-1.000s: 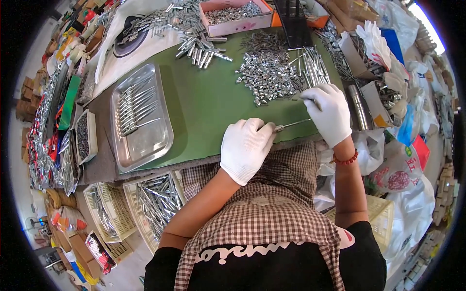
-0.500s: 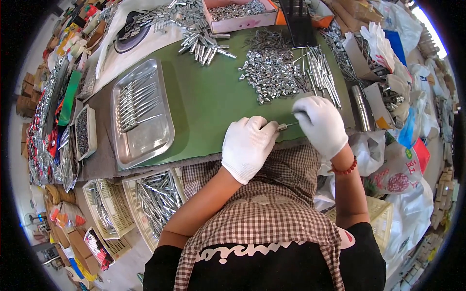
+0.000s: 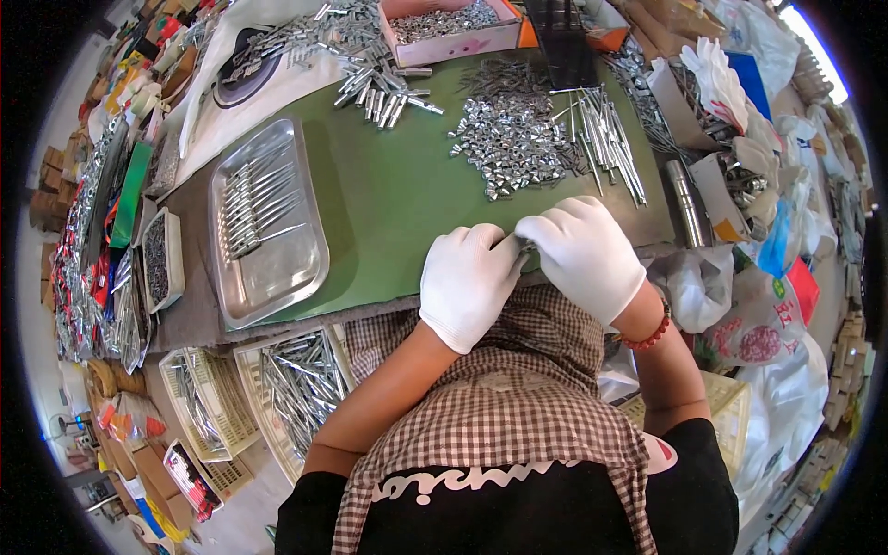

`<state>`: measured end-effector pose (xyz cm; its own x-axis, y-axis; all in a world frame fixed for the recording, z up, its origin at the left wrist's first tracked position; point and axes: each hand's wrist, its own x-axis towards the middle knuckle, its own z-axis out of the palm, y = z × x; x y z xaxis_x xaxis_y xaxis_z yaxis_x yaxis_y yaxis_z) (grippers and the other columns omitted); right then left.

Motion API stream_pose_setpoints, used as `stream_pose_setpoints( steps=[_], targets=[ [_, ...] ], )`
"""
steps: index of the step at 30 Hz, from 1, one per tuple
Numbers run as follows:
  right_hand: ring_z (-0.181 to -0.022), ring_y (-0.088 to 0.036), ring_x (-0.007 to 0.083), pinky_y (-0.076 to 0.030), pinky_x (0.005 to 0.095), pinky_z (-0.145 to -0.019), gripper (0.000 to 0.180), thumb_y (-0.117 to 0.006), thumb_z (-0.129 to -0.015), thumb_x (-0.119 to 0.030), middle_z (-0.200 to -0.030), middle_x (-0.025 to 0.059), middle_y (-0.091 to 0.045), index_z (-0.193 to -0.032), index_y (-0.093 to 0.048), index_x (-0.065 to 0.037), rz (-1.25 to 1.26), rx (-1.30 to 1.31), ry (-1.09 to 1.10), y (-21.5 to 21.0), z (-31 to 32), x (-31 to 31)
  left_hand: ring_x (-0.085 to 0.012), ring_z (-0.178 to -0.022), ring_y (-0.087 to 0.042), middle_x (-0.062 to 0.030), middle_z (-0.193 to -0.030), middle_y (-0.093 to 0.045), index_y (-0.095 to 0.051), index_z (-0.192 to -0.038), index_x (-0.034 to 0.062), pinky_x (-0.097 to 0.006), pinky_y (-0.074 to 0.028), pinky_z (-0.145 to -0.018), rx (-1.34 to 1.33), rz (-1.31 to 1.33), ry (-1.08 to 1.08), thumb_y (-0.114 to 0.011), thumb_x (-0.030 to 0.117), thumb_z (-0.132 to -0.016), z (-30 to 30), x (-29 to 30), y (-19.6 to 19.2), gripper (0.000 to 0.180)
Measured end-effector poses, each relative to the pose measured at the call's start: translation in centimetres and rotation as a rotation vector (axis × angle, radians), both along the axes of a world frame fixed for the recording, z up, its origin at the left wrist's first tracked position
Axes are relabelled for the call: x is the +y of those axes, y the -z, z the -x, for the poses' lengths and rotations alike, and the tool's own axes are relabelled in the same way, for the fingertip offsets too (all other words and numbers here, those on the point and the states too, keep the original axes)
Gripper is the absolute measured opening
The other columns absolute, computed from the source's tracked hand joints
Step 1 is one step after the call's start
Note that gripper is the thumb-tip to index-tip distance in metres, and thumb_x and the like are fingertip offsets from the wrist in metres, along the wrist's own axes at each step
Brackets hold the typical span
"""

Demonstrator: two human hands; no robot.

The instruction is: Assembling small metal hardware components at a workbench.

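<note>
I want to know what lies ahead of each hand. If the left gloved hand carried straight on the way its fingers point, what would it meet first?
Probably the right white-gloved hand: the left white-gloved hand points up-right, fingertips already meeting it over a small metal piece.

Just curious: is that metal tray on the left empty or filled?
Partly filled: the tray holds a few thin metal pieces at its far end; the rest is bare.

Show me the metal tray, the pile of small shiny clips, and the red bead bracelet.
metal tray point(image 3: 287, 264), head view, bare lower floor.
pile of small shiny clips point(image 3: 509, 148), head view, middle of heap.
red bead bracelet point(image 3: 650, 335), head view, beads at wrist.
</note>
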<state>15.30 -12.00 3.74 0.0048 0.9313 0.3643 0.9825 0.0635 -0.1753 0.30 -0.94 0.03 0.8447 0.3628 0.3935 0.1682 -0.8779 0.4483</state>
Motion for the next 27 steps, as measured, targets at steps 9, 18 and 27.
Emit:
stream_pose_setpoints(
  steps=[9, 18, 27],
  targets=[
    [-0.085, -0.065, 0.0250, -0.053, 0.0380, -0.083, 0.028, -0.064, -0.079, -0.010, -0.088, 0.0059, -0.067, -0.107, -0.063, -0.006, -0.192, -0.109, 0.083, 1.2, 1.8, -1.4, -0.0319, -0.074, -0.060, -0.0091, -0.078, -0.058, -0.068, -0.087, 0.0083, -0.044, -0.046, -0.065, -0.045, -0.022, -0.005, -0.073, 0.011, -0.077, -0.1, 0.0, -0.1, 0.011],
    [-0.103, -0.063, 0.0399, -0.050, 0.0447, -0.091, 0.054, -0.067, -0.088, -0.022, -0.116, 0.0175, -0.066, -0.140, -0.057, -0.012, -0.171, -0.411, 0.954, 1.2, -7.1, -7.4, -0.0290, -0.074, -0.060, -0.0049, -0.081, -0.060, -0.071, -0.097, 0.0120, -0.042, -0.046, -0.067, -0.052, -0.020, -0.012, -0.071, 0.016, -0.085, 0.2, -0.1, -0.1, 0.013],
    [-0.100, -0.065, 0.0336, -0.055, 0.0418, -0.082, 0.071, -0.080, -0.077, -0.012, -0.109, 0.0175, -0.067, -0.143, -0.056, -0.010, -0.180, 0.107, 0.559, 1.3, 0.4, -7.8, -0.0282, -0.075, -0.060, -0.0036, -0.081, -0.060, -0.071, -0.099, 0.0130, -0.042, -0.046, -0.068, -0.033, -0.039, -0.032, -0.072, 0.016, -0.085, 0.4, -0.2, 0.2, 0.014]
  ],
)
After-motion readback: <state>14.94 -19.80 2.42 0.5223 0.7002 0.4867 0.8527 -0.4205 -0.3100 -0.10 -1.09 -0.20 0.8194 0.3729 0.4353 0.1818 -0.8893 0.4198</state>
